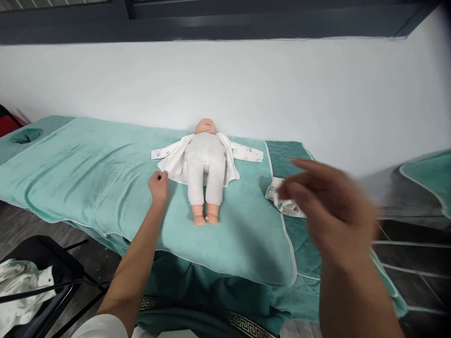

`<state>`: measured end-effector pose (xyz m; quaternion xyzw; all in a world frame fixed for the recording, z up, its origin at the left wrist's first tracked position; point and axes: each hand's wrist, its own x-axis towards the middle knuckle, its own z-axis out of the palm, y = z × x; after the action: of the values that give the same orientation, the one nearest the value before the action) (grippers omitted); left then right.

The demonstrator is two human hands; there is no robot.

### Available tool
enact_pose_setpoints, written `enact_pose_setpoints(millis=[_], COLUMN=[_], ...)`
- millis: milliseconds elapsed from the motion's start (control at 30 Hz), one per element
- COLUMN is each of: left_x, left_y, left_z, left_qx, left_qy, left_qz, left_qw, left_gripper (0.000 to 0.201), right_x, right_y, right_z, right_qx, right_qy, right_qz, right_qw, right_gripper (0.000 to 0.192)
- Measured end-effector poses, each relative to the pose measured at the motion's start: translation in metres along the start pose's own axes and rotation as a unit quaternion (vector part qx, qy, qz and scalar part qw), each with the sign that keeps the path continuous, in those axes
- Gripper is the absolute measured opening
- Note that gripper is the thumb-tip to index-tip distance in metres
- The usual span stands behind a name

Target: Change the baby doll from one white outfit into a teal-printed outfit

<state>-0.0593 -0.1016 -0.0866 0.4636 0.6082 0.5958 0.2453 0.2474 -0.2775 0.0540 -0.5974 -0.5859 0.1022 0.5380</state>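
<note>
A baby doll (205, 165) lies on its back on a teal towel (105, 173), head toward the wall, in a white body suit. An open white patterned jacket (243, 152) is spread under it, sleeves out to both sides. My left hand (159, 184) rests on the towel, fingers pinched at the jacket's lower left edge. My right hand (326, 202) is blurred, raised in front of the camera with fingers apart and nothing in it. A small folded patterned garment (282, 202) lies on the bed to the doll's right, partly hidden behind that hand.
The bed (299, 263) stands along a white wall (246, 84). A black chair (52, 277) with white cloth (21, 281) on it stands at the lower left. A second teal-covered bed (426, 180) is at the right edge, with dark floor between.
</note>
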Motion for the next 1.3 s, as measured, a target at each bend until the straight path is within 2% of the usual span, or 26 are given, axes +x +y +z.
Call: enact_pose_setpoints(millis=[67,133,200,267,367,433,533,600,667,700,767,833,900,967,1033,1133,1200,1300], left_x=[-0.002,-0.006,-0.012,-0.018,-0.027,-0.031,-0.037,-0.045,-0.058,-0.065,-0.079,-0.086,-0.085,-0.076,-0.064,-0.045,-0.034,-0.014], left_y=[0.001,0.002,0.002,0.003,0.004,0.007,0.018,0.033,0.055,0.067,0.094,0.116,0.131,0.140,0.147,0.164,0.177,0.192], left_z=[-0.004,-0.008,-0.011,-0.015,-0.024,-0.029,-0.035,-0.037,-0.038,-0.039,-0.042,-0.045,-0.049,-0.053,-0.058,-0.065,-0.069,-0.075], left_qx=[0.004,0.004,0.009,0.019,0.031,0.025,-0.009,-0.037,-0.064,-0.076,-0.102,-0.112,-0.121,-0.134,-0.152,-0.202,-0.245,-0.288], left_qy=[-0.006,-0.025,-0.057,-0.099,-0.170,-0.219,-0.295,-0.348,-0.404,-0.432,-0.474,-0.463,-0.405,-0.345,-0.307,-0.273,-0.269,-0.269], left_qz=[0.002,0.006,0.021,0.038,0.040,0.026,-0.003,-0.017,-0.004,0.017,0.060,0.091,0.110,0.120,0.126,0.135,0.136,0.135], left_qw=[1.000,1.000,0.998,0.994,0.984,0.975,0.955,0.936,0.913,0.899,0.873,0.875,0.900,0.921,0.931,0.931,0.922,0.909], left_gripper=[0.030,0.032,0.035,0.039,0.041,0.040,0.034,0.027,0.021,0.024,0.045,0.057,0.055,0.047,0.039,0.036,0.034,0.034], right_x=[0.005,0.007,0.005,0.003,0.006,0.013,0.023,0.027,0.028,0.029,0.030,0.034,0.038,0.044,0.050,0.058,0.063,0.066], right_y=[0.034,0.077,0.116,0.141,0.151,0.143,0.114,0.084,0.047,0.027,-0.013,-0.046,-0.068,-0.079,-0.082,-0.083,-0.087,-0.098], right_z=[0.008,0.014,0.015,0.011,0.004,0.004,0.013,0.023,0.034,0.039,0.048,0.055,0.061,0.065,0.067,0.064,0.058,0.045], right_qx=[-0.167,-0.365,-0.482,-0.526,-0.517,-0.458,-0.303,-0.203,-0.114,-0.070,0.017,0.079,0.107,0.087,0.032,-0.058,-0.098,-0.089], right_qy=[-0.079,-0.143,-0.182,-0.201,-0.229,-0.260,-0.306,-0.331,-0.348,-0.351,-0.343,-0.343,-0.327,-0.304,-0.286,-0.299,-0.305,-0.250], right_qz=[-0.002,-0.001,0.014,0.011,0.020,0.038,0.069,0.098,0.121,0.123,0.104,0.063,0.025,-0.004,-0.028,-0.083,-0.146,-0.217], right_qw=[0.983,0.920,0.857,0.826,0.824,0.849,0.900,0.916,0.923,0.926,0.933,0.934,0.939,0.949,0.957,0.949,0.936,0.940], right_gripper=[0.044,0.049,0.045,0.033,0.029,0.031,0.024,0.016,0.019,0.022,0.025,0.026,0.024,0.023,0.023,0.022,0.020,0.016])
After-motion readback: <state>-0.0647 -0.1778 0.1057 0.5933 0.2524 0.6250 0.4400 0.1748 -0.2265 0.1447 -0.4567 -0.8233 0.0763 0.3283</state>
